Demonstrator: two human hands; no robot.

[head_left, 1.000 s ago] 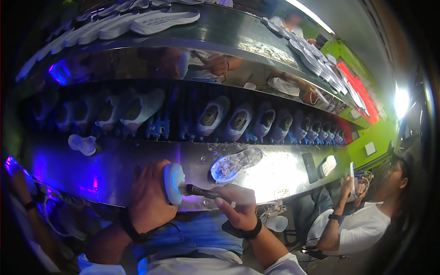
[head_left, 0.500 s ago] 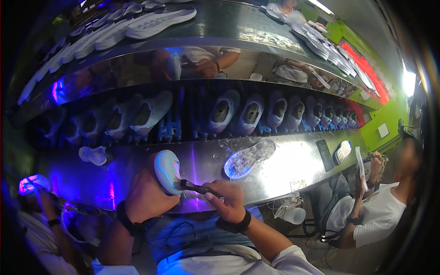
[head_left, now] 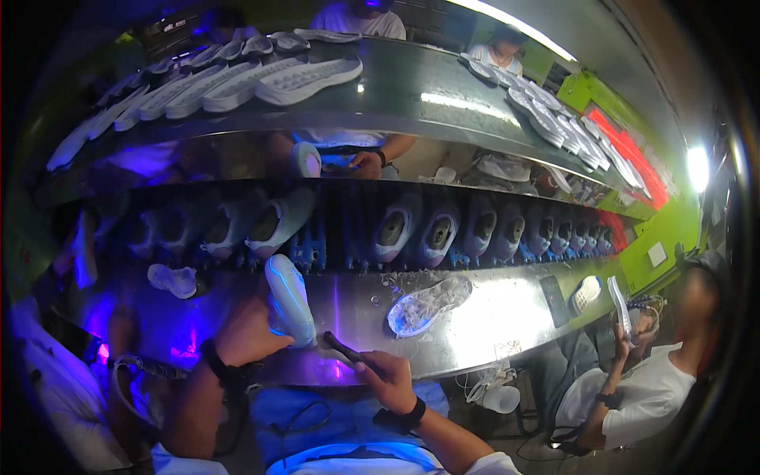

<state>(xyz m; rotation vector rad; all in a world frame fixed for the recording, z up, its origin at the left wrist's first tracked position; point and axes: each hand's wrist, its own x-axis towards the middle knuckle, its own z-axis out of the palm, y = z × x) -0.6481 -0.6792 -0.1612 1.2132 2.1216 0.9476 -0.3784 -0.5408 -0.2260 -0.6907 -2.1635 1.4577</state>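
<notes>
A shiny metal desk point(head_left: 356, 289) spans the middle of the frame, washed violet at left and glaring white right of centre. Behind it, a dark recess holds a row of shoes point(head_left: 439, 237), and above that a dark green surface point(head_left: 412, 75) carries white soles point(head_left: 309, 81) at upper left and more at upper right. A bright lamp point(head_left: 698, 170) and a green panel point(head_left: 649, 255) stand at the right; a co-worker in a white shirt point(head_left: 649, 404) sits at lower right.

The pale shoe part point(head_left: 290, 297) is left of centre, raised before the desk's near side. Its long axis runs steeply, the upper end leaning toward the upper left and the lower end toward the lower right; which end is the toe, I cannot tell. A blue glow lines its edge. The left hand point(head_left: 252, 328) grips it from the left. The right hand point(head_left: 388, 376) is closed around a dark-handled brush point(head_left: 343, 347), tipped up-left near the part's lower end; contact is unclear.
</notes>
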